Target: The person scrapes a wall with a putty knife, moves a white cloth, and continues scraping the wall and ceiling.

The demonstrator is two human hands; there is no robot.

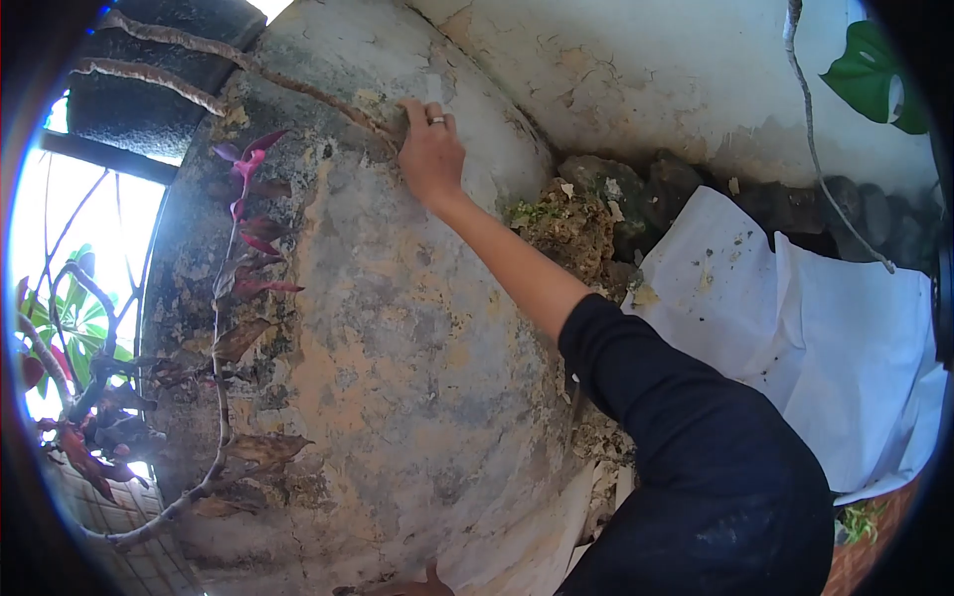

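Note:
My right hand [431,159], with a ring on one finger, reaches up to the rounded, weathered wall [397,328]. Its fingers are curled around a scraper [434,89]; only a pale, flat end of it shows past the fingertips, against the wall. Old paint is patchy and flaking around it, with bare grey and tan plaster below. At the bottom edge my left hand [415,588] is partly in view, thumb apart from the fingers, resting against the lower wall. The rest of it is cut off by the frame.
A woody branch [268,74] crosses the wall beside my right hand. A pink-leaved stem [221,328] rises on the left. Rocks [596,189] line the wall's foot, and a white sheet [845,338] sprinkled with flakes lies right. A thin hanging root [810,129] dangles there.

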